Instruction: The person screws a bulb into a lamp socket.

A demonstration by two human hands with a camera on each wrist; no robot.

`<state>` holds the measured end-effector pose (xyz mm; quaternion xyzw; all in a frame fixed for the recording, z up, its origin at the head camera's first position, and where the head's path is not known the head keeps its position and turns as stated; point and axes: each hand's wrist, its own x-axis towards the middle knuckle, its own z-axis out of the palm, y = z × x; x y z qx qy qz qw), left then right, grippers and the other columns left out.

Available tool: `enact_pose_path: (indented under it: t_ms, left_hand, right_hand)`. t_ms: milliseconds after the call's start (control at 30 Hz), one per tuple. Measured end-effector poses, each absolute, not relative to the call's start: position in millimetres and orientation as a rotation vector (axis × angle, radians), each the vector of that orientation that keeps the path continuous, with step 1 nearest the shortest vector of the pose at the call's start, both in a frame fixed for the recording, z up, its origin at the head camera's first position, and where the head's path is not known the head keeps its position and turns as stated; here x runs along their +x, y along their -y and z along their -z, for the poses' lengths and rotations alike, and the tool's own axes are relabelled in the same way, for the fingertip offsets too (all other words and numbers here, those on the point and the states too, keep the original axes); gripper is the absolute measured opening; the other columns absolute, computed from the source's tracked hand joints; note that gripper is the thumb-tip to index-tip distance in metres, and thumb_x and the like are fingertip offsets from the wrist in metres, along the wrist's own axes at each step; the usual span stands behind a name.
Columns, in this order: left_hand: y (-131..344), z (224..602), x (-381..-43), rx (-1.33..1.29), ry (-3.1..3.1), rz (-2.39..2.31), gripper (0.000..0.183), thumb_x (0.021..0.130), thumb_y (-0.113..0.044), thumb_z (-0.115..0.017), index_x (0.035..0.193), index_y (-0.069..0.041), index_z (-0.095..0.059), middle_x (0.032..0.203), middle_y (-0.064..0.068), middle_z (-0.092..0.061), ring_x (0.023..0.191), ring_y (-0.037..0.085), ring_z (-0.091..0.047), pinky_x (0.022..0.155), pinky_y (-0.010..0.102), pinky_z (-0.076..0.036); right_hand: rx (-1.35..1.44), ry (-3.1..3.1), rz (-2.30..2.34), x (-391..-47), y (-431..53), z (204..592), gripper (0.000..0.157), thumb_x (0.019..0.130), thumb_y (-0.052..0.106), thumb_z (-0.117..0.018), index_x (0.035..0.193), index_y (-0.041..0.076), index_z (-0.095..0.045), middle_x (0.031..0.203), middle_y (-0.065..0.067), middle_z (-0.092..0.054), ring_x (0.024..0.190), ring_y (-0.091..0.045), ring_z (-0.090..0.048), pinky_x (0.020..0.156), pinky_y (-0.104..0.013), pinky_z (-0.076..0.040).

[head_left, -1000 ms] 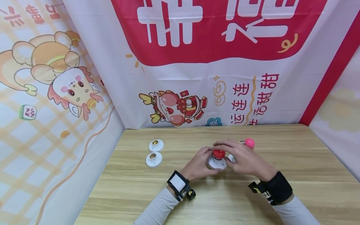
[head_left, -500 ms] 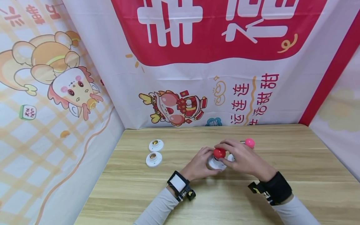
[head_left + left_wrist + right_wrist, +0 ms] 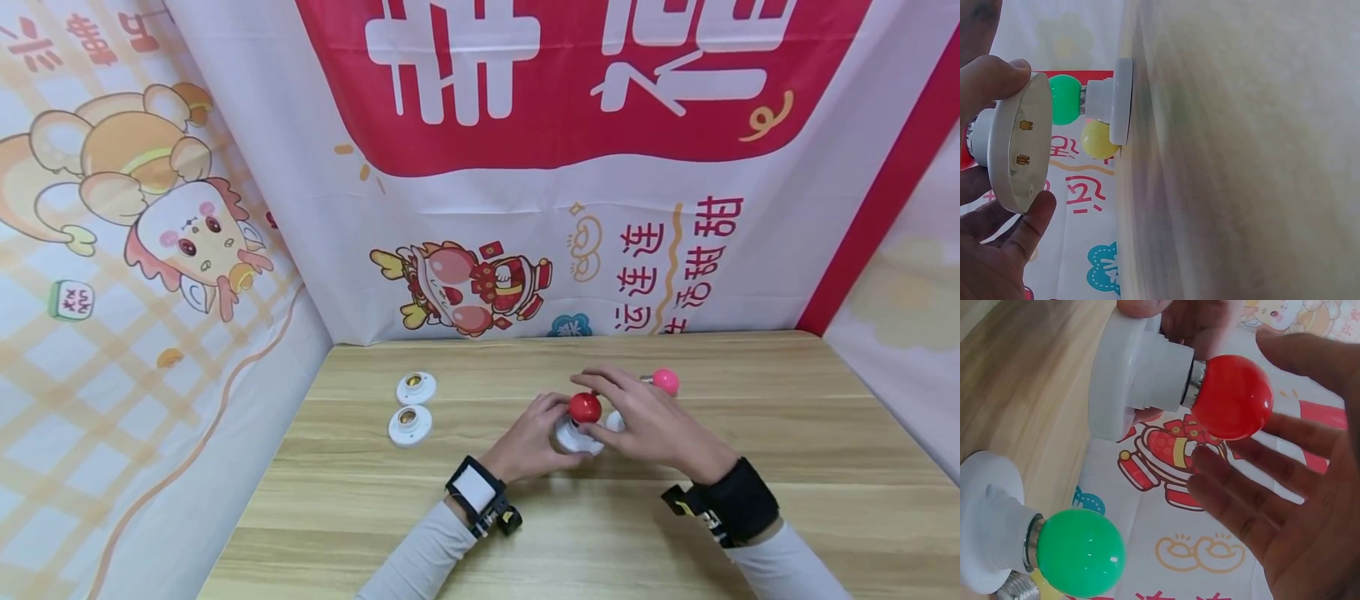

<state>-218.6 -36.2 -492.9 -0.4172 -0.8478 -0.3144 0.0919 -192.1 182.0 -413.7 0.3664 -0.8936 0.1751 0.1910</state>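
Observation:
My left hand (image 3: 528, 439) grips the rim of a round white lamp holder (image 3: 1113, 378), lifted off the table. Its hollow underside with brass contacts faces the table in the left wrist view. A red light bulb (image 3: 1235, 397) sits in the holder's socket, a bit of its metal base showing. Around the bulb, my right hand (image 3: 1297, 481) has its fingers spread and its thumb apart from the glass; whether a fingertip touches it, I cannot tell. Close by stands another white holder (image 3: 991, 531) with a green bulb (image 3: 1082, 553), mostly hidden by my right hand in the head view.
Two white lamp holders (image 3: 410, 425) with bare brass sockets rest on the left of the wooden table (image 3: 337, 517). Behind my right hand lies a pink bulb (image 3: 666, 382). A yellow bulb (image 3: 1099, 139) lies beside the green one's holder. Printed cloth (image 3: 465, 192) hangs behind.
My right fingers have loosened from the red bulb and spread wider after moving round it. The left hand has kept its hold on the lamp holder.

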Motion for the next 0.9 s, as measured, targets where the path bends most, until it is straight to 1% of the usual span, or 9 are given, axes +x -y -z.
enact_pose_path:
  t_ms: [100, 200, 333, 467, 633, 767, 900]
  left_hand:
    - [36.5, 492.2, -218.5, -1.241, 2.515, 0.945, 0.067, 0.080, -0.051, -0.072, 0.134, -0.015, -0.053, 0.132, -0.003, -0.050, 0.119, 0.008, -0.042, 0.097, 0.021, -0.045]
    - [36.9, 491.4, -218.1, -1.244, 2.521, 0.944, 0.070, 0.080, -0.051, -0.072, 0.137, -0.016, -0.050, 0.132, -0.004, -0.049, 0.119, 0.008, -0.041, 0.097, 0.021, -0.045]
    - [37.2, 490.3, -217.7, -1.242, 2.531, 0.929, 0.073, 0.080, -0.051, -0.072, 0.140, -0.016, -0.047, 0.132, -0.004, -0.049, 0.118, 0.007, -0.041, 0.097, 0.020, -0.045]
    - [36.7, 490.7, -218.3, -1.245, 2.525, 0.927, 0.072, 0.080, -0.051, -0.072, 0.138, -0.016, -0.049, 0.131, -0.004, -0.050, 0.117, 0.007, -0.042, 0.096, 0.019, -0.045]
    - [36.8, 492.2, -219.2, -1.252, 2.516, 0.932, 0.070, 0.080, -0.051, -0.072, 0.137, -0.016, -0.050, 0.130, -0.005, -0.050, 0.118, 0.007, -0.042, 0.096, 0.019, -0.045]
    - [36.3, 492.3, -218.7, -1.255, 2.517, 0.937, 0.070, 0.080, -0.049, -0.073, 0.137, -0.017, -0.051, 0.131, -0.004, -0.050, 0.119, 0.008, -0.041, 0.096, 0.019, -0.045]
    - [35.9, 491.0, -217.7, -1.256, 2.515, 0.932, 0.068, 0.079, -0.048, -0.074, 0.136, -0.016, -0.052, 0.131, -0.004, -0.050, 0.119, 0.008, -0.042, 0.096, 0.019, -0.045]
  right_hand:
    - [1.089, 2.511, -0.524, -191.4, -183.5, 412.8, 0.061, 0.079, 0.031, -0.075, 0.135, 0.020, -0.054, 0.136, -0.004, -0.053, 0.119, -0.024, -0.052, 0.089, -0.048, -0.053]
    - [1.138, 2.510, -0.539, -190.6, -184.6, 412.2, 0.057, 0.078, 0.020, -0.073, 0.133, 0.019, -0.056, 0.135, -0.002, -0.054, 0.121, -0.022, -0.051, 0.093, -0.048, -0.051]
    - [1.150, 2.517, -0.542, -189.9, -184.8, 411.7, 0.052, 0.077, 0.015, -0.071, 0.127, 0.018, -0.061, 0.130, 0.001, -0.058, 0.119, -0.018, -0.051, 0.094, -0.044, -0.051]
    - [1.134, 2.523, -0.550, -189.8, -184.2, 411.4, 0.047, 0.077, 0.016, -0.072, 0.123, 0.017, -0.064, 0.126, 0.002, -0.059, 0.116, -0.016, -0.053, 0.094, -0.041, -0.051]
    - [1.099, 2.525, -0.556, -189.6, -183.2, 411.5, 0.044, 0.077, 0.023, -0.077, 0.120, 0.017, -0.066, 0.122, 0.001, -0.061, 0.111, -0.015, -0.056, 0.090, -0.039, -0.054]
    - [1.065, 2.518, -0.559, -190.5, -182.2, 412.6, 0.045, 0.076, 0.028, -0.079, 0.118, 0.018, -0.067, 0.118, 0.002, -0.062, 0.104, -0.013, -0.059, 0.085, -0.036, -0.056]
    - [1.046, 2.502, -0.551, -192.3, -181.7, 414.3, 0.045, 0.076, 0.032, -0.080, 0.116, 0.016, -0.066, 0.113, 0.000, -0.064, 0.095, -0.012, -0.061, 0.078, -0.032, -0.058]
